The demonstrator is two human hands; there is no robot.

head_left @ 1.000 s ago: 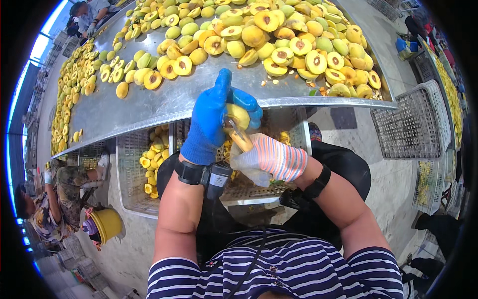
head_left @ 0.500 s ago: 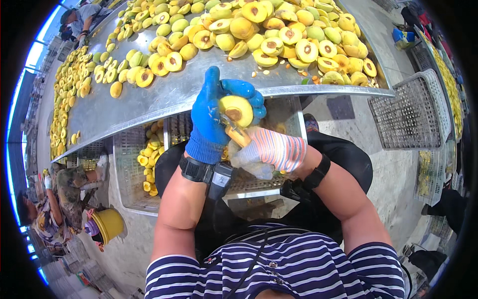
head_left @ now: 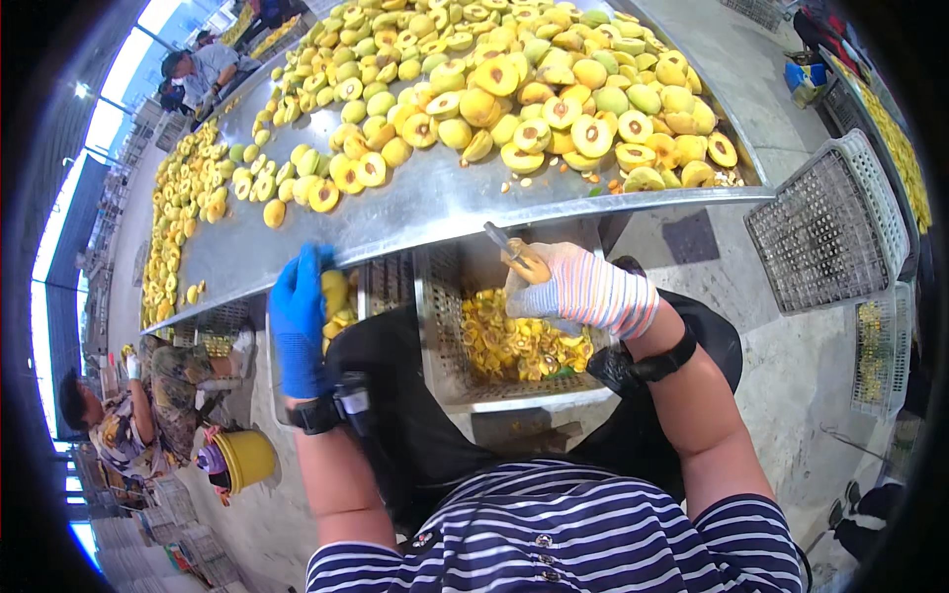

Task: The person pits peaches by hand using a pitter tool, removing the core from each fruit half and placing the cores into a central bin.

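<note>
My left hand, in a blue glove, hangs with its fingers stretched out over the left crate. Beside its palm lie yellow peach halves in that crate; the glove hides part of them. In a striped, pale glove, my right hand is closed around a small pitting tool with a tan handle and a grey metal tip. The tip points up and left, near the front edge of the metal table. Below this hand, a second crate contains yellow scraps.
Whole and halved peaches are heaped across the table, some with pits showing. Grey plastic crates stand at the right. On the left are a yellow bucket and a seated person; another person works beyond the table.
The left hand has moved down and left from the middle, and the peach half it held is no longer in view there. The right hand has shifted right and up, keeping the pitting tool.
</note>
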